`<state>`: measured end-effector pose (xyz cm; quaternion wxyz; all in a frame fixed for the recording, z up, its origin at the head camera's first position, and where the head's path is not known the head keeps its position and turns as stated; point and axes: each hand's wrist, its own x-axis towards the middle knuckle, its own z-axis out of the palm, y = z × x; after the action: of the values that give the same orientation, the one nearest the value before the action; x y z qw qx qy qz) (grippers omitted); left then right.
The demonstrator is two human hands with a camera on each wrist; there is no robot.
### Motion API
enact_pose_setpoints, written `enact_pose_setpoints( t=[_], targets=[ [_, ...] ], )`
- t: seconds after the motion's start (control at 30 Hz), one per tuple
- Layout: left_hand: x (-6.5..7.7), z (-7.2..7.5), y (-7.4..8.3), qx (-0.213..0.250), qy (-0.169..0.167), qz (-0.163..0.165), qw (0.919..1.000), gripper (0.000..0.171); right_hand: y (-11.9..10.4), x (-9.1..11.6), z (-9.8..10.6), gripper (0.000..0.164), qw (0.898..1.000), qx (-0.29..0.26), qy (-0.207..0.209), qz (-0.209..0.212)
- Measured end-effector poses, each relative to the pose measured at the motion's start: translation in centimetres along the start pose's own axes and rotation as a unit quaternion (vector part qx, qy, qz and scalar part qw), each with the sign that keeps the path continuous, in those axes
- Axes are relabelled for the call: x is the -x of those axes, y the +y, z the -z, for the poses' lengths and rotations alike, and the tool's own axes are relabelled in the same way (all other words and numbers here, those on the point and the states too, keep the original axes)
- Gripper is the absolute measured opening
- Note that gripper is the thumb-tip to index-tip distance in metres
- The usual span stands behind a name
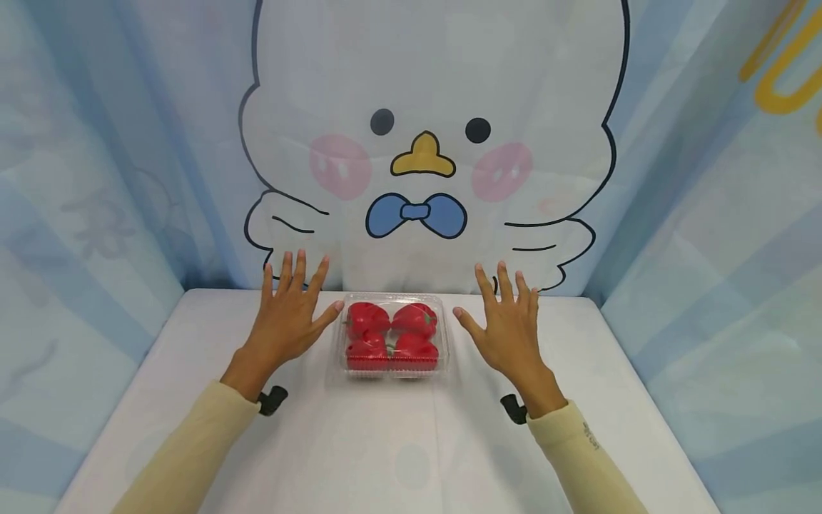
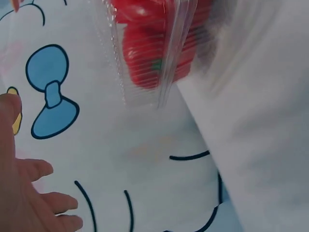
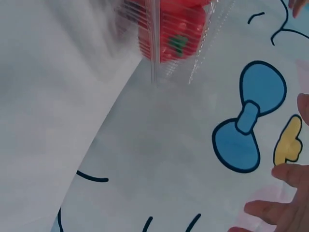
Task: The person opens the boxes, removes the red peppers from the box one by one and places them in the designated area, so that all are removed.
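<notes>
A clear plastic clamshell box (image 1: 444,335) stands near the back of the white table, its lid seemingly closed. Through the plastic show several shiny red peppers (image 1: 367,320) with bits of green stem. To the box's left my left hand (image 1: 287,323) is held with fingers spread, touching nothing. On the other side is my right hand (image 1: 511,341), also spread and holding nothing. Both wrist views catch the box from the side, with the left fingers (image 2: 58,203) and the right fingers (image 3: 265,211) apart from it.
White cloth covers the table (image 1: 385,442). Behind it hangs a curtain (image 1: 424,64) printed with a white chick in a blue bow tie. Pale blue curtains (image 1: 70,250) close off both sides. Each wrist carries a small black mount (image 1: 274,400).
</notes>
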<state>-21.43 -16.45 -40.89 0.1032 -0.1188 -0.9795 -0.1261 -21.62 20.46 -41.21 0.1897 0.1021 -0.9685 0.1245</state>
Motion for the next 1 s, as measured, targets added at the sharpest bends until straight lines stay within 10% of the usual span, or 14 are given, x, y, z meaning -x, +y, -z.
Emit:
enact_pose_setpoints(
  t=[0.2, 0.47, 0.7, 1.0],
  targets=[
    [0.7, -1.4, -0.5, 0.14, 0.049, 0.023, 0.9887, 0.073, -1.4, 1.3, -1.1, 0.082, 0.996, -0.068, 0.048, 0.03],
    [2.3, -4.3, -1.2, 0.343, 0.054, 0.076, 0.9348, 0.058, -3.9, 3.7, -3.0, 0.064, 0.968, -0.16, 0.164, 0.097],
    [3.4, -7.4, -1.0, 0.525, 0.01, 0.146, 0.8383, 0.053, -6.3, 6.2, -5.0, 0.05, 0.95, -0.229, 0.176, 0.12],
    [3.7, -10.5, -0.4, 0.704, 0.008, 0.2, 0.6816, 0.053, -8.6, 7.9, -6.9, 0.044, 0.953, -0.233, 0.141, 0.136]
  ],
)
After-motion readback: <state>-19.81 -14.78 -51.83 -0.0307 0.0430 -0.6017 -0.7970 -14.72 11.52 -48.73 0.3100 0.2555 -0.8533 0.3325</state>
